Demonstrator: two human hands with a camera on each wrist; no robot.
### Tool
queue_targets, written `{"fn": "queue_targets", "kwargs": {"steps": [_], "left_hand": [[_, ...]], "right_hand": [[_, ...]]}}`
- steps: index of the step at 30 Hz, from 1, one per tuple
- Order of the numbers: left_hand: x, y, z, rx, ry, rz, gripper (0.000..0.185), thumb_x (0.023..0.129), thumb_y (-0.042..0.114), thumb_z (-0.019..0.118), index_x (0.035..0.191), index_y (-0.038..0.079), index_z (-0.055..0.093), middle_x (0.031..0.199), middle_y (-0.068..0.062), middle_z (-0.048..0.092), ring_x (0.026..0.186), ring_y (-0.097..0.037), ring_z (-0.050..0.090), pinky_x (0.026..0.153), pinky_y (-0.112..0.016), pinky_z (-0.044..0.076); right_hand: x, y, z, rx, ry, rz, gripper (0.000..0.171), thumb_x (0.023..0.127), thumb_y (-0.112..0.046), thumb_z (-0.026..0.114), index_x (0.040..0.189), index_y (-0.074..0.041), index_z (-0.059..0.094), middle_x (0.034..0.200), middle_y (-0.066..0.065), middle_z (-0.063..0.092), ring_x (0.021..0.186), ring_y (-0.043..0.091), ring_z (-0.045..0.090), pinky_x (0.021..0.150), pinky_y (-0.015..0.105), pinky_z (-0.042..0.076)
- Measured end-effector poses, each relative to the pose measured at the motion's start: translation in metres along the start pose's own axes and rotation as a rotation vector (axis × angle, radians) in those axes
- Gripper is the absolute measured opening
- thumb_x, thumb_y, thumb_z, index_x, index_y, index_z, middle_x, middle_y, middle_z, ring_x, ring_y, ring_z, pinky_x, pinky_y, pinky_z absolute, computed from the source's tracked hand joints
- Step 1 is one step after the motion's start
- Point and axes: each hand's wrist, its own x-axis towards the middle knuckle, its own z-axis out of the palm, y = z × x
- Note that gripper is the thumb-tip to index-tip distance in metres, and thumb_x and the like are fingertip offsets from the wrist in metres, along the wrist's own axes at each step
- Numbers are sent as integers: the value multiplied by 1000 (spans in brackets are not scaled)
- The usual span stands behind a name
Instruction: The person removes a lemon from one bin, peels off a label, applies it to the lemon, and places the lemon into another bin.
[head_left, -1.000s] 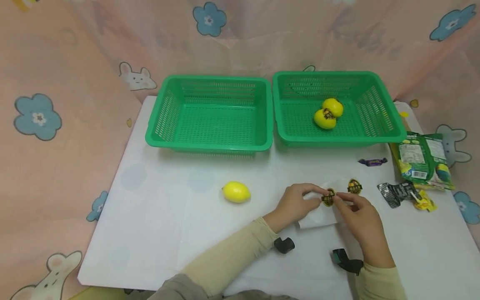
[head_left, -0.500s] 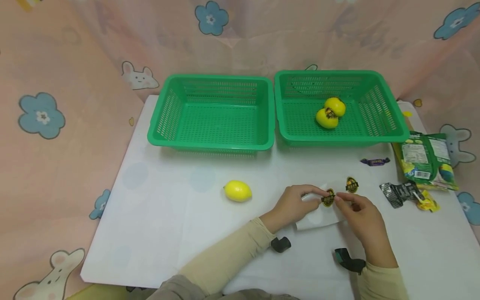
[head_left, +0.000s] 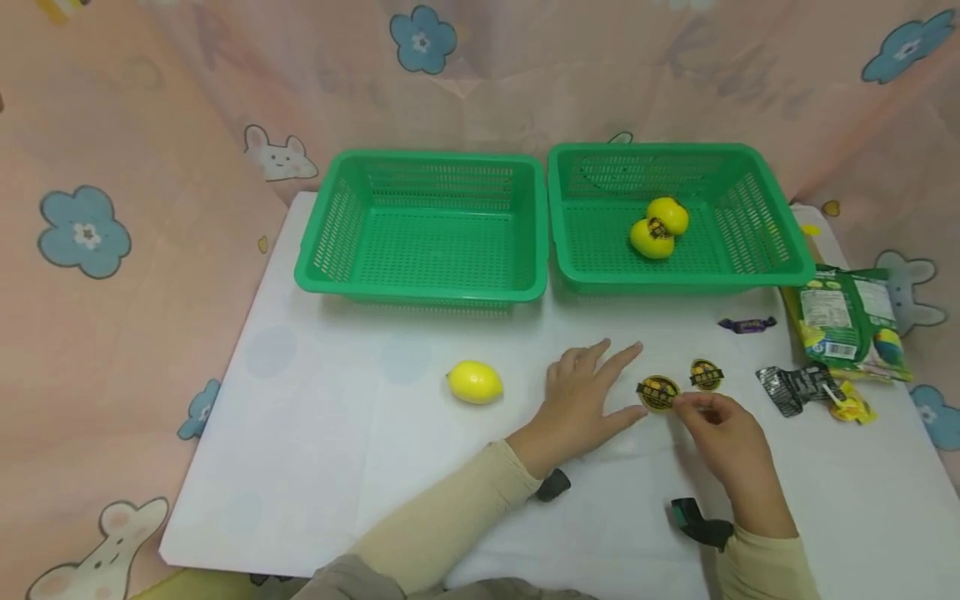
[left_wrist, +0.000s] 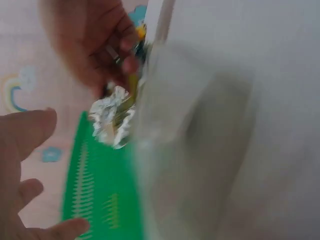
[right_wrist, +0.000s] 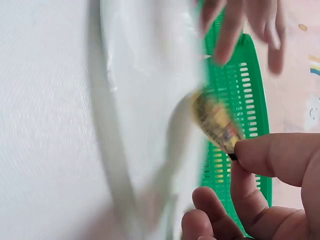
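My right hand (head_left: 727, 446) pinches a black-and-gold oval sticker (head_left: 658, 393) by its edge between thumb and forefinger. In the right wrist view that sticker (right_wrist: 215, 120) is tilted and slightly blurred, apart from the white surface. My left hand (head_left: 573, 404) holds nothing, its fingers spread, just left of the sticker. A second sticker (head_left: 706, 375) lies behind the right hand. Below the hands is a glossy white backing sheet (right_wrist: 145, 60), which hardly stands out in the head view. Left of the hands a yellow lemon (head_left: 475, 382) lies on the white table (head_left: 315, 467).
Two green baskets stand side by side at the back: the left basket (head_left: 423, 296) and the right basket (head_left: 682, 279), which holds two lemons (head_left: 651, 240). On the right lie a purple-wrapped candy (head_left: 747, 325), a black wrapper (head_left: 797, 387), a yellow wrapper (head_left: 852, 404) and a green bag (head_left: 847, 321).
My left hand has let go of the sticker, moved left and spread its fingers. The right hand keeps its pinch and has barely moved. The white sheet's raised front edge has dropped from sight.
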Motion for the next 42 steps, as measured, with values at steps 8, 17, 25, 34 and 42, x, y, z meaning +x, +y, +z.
{"fn": "queue_targets", "kwargs": {"steps": [8,17,25,34,42], "left_hand": [[-59,2,-74,166,146,-207,58,105,38,68,152,10,51,67,3,60,53,-8,51,45,-22,41],[-78,-30,-115,218,28,-672,81,98,55,70,155,4,41,79,-15,66,64,-31,61,55,-43,50],[-57,-36,-87,247,-6,-530,60,98,42,77,144,9,57,93,-16,64,74,-30,61,58,-40,52],[-31,-37,-72,-339,185,-287,59,90,15,73,147,22,58,134,-10,55,104,-24,57,82,-35,55],[-27,-34,-93,-1064,224,18,54,98,11,47,150,-3,38,158,-19,38,124,-28,54,93,-37,57]], "right_hand": [[-4,2,-6,106,-12,106,68,109,-53,47,149,2,55,157,29,44,137,46,44,101,56,45],[-5,-1,-5,163,51,155,62,108,-50,49,146,-2,59,156,22,49,131,37,49,91,46,45],[-7,-8,2,175,69,89,58,108,-48,51,142,-2,63,153,21,52,133,37,48,93,45,45],[-21,-58,18,489,18,-154,40,111,-33,55,117,6,62,151,12,51,124,18,50,90,23,48],[-41,-126,17,634,-52,-385,28,110,-20,58,101,7,60,143,4,58,130,20,49,98,28,47]]}}
